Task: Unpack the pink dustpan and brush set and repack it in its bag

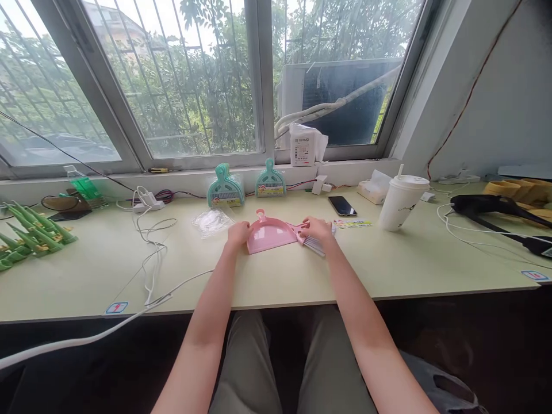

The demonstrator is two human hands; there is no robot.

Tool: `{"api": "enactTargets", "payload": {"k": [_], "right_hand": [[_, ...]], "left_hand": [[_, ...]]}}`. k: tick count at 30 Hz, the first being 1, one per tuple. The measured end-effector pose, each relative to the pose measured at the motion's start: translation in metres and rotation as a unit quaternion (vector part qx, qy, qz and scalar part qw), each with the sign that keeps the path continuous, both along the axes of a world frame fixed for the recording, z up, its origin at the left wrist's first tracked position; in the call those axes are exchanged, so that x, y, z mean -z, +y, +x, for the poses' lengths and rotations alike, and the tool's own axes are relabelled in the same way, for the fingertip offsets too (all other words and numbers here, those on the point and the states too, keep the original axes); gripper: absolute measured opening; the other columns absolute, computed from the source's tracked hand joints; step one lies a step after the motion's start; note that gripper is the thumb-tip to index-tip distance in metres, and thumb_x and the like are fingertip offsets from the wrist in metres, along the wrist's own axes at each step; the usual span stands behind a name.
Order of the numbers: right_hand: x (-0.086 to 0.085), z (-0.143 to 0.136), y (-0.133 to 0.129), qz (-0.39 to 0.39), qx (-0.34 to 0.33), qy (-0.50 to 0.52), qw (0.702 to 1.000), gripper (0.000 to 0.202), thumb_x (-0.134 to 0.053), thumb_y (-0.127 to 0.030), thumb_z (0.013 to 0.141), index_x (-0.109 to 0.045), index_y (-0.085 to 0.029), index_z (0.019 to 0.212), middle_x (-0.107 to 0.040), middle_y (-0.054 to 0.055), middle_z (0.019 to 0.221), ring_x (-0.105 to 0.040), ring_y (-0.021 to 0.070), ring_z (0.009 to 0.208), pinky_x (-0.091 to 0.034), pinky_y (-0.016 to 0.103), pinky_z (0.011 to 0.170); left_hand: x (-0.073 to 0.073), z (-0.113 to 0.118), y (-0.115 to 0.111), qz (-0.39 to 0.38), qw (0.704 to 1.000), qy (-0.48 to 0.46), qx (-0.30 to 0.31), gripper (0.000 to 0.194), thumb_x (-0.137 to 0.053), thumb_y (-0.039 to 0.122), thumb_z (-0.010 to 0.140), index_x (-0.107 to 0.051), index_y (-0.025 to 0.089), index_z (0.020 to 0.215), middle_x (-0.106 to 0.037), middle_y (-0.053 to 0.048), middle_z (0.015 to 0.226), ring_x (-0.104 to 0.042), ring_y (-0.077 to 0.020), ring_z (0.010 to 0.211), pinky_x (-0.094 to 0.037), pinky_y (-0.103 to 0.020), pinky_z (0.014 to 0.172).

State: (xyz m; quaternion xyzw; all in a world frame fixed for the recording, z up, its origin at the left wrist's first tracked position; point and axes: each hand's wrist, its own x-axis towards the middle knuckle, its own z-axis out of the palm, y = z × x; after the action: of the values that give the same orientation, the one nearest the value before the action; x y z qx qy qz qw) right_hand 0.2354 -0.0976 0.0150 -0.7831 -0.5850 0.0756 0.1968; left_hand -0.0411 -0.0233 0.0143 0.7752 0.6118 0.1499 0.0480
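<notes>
The left hand [240,233], fingers closed on its edge, grips the left side of a pink plastic dustpan [270,234] lying on the pale yellow surface [276,282]. To its right, the right hand [317,229] pinches the pink handle of a small white-bristled brush [314,246], beside the dustpan's right corner.

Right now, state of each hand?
Left hand: closed on the left edge of the pink dustpan.
Right hand: holding the small brush at the dustpan's right side.
</notes>
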Motion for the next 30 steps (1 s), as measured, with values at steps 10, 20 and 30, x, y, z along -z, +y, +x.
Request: {"api": "enactTargets", "payload": {"k": [10,20,30], "right_hand": [[-0.005,0.0,-0.001,0.153,0.12,-0.01,0.981,0.03,-0.058,-0.019,0.08,-0.058,-0.017,0.11,-0.072,0.013,0.101,-0.063,0.0283,0.102,-0.031,0.04,0.088],[-0.005,-0.024,0.001,0.104,-0.124,0.035,0.986,0.035,-0.065,-0.028,0.08,-0.061,-0.025,0.114,-0.074,0.002,0.101,-0.064,0.0209,0.101,-0.036,0.033,0.093],[-0.001,-0.022,0.0,0.109,-0.171,0.116,0.972,0.034,-0.07,-0.017,0.074,-0.067,-0.024,0.107,-0.074,-0.001,0.096,-0.066,0.015,0.09,-0.047,0.024,0.077]], "left_hand": [[-0.004,0.018,-0.013,-0.085,0.988,-0.108,0.073,0.041,-0.048,0.045,0.084,-0.053,0.021,0.051,-0.06,-0.005,0.055,-0.055,-0.0165,0.055,-0.037,-0.027,0.054],[-0.009,0.038,-0.023,0.061,0.912,-0.295,0.277,0.061,-0.073,0.037,0.07,-0.054,0.023,0.126,-0.059,-0.009,0.128,-0.055,-0.0235,0.117,-0.045,-0.034,0.095],[0.011,0.038,-0.019,0.201,0.932,-0.01,0.302,0.029,-0.054,0.011,0.087,-0.064,0.023,0.112,-0.06,-0.009,0.122,-0.056,-0.0217,0.113,-0.046,-0.034,0.093]]}}
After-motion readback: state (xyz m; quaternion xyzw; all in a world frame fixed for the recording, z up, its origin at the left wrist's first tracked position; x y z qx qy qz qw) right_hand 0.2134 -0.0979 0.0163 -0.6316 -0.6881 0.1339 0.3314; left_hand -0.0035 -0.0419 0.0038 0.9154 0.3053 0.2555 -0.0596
